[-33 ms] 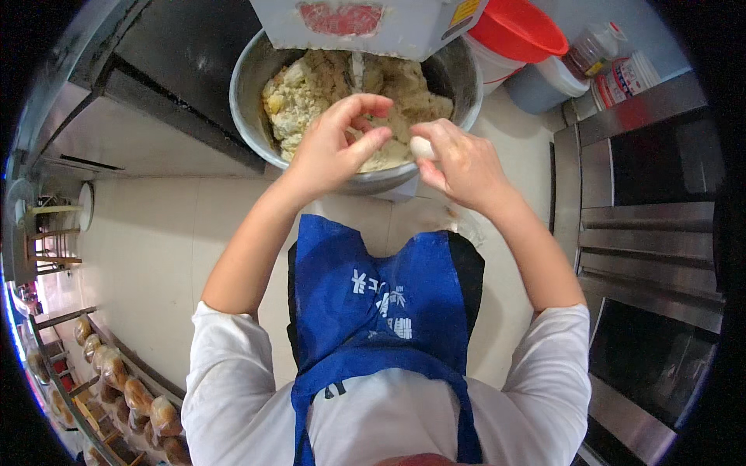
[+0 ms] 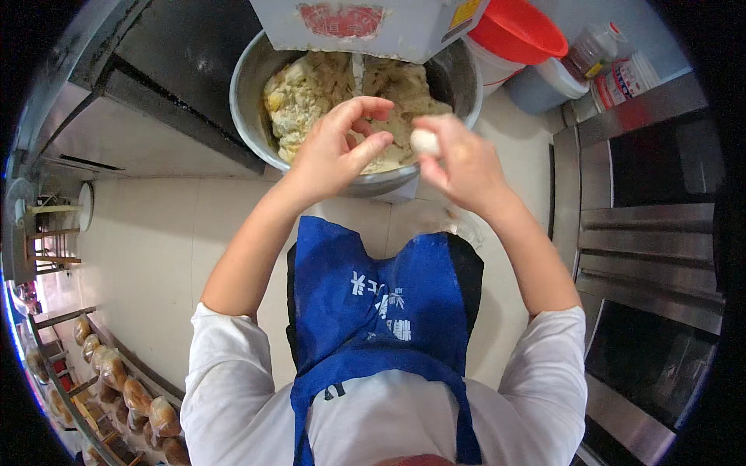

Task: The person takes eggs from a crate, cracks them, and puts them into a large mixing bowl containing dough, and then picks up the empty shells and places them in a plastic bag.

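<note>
A large metal mixing bowl stands in front of me under a pale mixer head. Lumpy pale dough with yellow patches fills much of it, and a metal mixing arm dips into the dough. Over the bowl's near side, my left hand is open, its fingers curved and apart with nothing in them. My right hand, slightly blurred, is closed around a small white rounded lump above the near right rim. Whether the lump is dough or something else, I cannot tell.
To the right of the bowl are a red basin on a white bucket, a grey tub and a plastic jug. Steel ovens line the right side. A rack with bagged bread stands lower left.
My right hand has shifted and turned slightly, so more of the white lump shows. My left hand is nearly still.
</note>
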The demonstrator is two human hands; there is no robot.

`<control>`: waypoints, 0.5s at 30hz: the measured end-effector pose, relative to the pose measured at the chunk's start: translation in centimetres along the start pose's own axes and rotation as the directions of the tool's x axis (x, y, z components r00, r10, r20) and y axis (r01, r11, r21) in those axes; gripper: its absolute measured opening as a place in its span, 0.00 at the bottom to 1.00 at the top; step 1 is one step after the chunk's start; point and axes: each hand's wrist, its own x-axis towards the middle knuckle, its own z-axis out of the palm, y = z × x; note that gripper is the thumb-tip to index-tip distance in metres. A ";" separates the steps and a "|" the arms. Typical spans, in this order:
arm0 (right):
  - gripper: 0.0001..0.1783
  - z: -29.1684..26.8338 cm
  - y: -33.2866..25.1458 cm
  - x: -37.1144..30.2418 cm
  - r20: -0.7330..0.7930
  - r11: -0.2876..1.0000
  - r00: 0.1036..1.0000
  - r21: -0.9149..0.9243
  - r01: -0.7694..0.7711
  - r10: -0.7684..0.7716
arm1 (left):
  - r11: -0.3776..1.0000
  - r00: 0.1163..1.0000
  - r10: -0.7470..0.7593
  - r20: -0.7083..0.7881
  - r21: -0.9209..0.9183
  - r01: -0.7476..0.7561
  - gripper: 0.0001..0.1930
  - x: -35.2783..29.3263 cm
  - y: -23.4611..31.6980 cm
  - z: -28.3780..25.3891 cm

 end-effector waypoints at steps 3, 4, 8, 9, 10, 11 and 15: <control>0.22 0.3 -0.1 0.0 -0.012 0.997 1.000 -0.075 0.010 -0.011 | 1.000 1.000 0.005 0.018 0.026 -0.005 0.20 0.0 0.2 0.2; 0.22 0.5 -0.1 0.1 -0.018 0.999 0.999 -0.032 0.029 -0.030 | 1.000 1.000 0.020 0.008 0.021 -0.020 0.20 0.0 0.0 0.1; 0.24 1.4 -2.0 2.5 -0.169 0.667 0.930 0.738 -0.100 0.327 | 0.892 0.998 -0.044 -0.047 -0.451 0.018 0.22 -0.3 -0.7 1.8; 0.26 2.2 -2.2 2.7 -0.200 0.682 0.942 0.730 -0.040 0.270 | 0.834 0.999 -0.050 -0.002 -0.551 0.040 0.25 -0.3 -0.5 3.0; 0.27 3.0 -2.5 3.0 -0.228 0.688 0.951 0.725 0.023 0.208 | 0.807 0.999 -0.022 -0.033 -0.591 -0.001 0.25 -0.4 -0.3 3.9; 0.29 3.6 -3.0 3.6 -0.387 0.789 0.910 0.601 0.128 0.147 | 0.808 0.995 0.013 -0.103 -0.586 -0.071 0.24 -0.4 0.1 4.6; 0.23 2.5 -3.0 3.3 -0.378 0.941 0.907 0.335 -0.052 0.185 | 0.906 0.987 0.021 -0.159 -0.415 -0.086 0.22 -0.7 0.7 3.4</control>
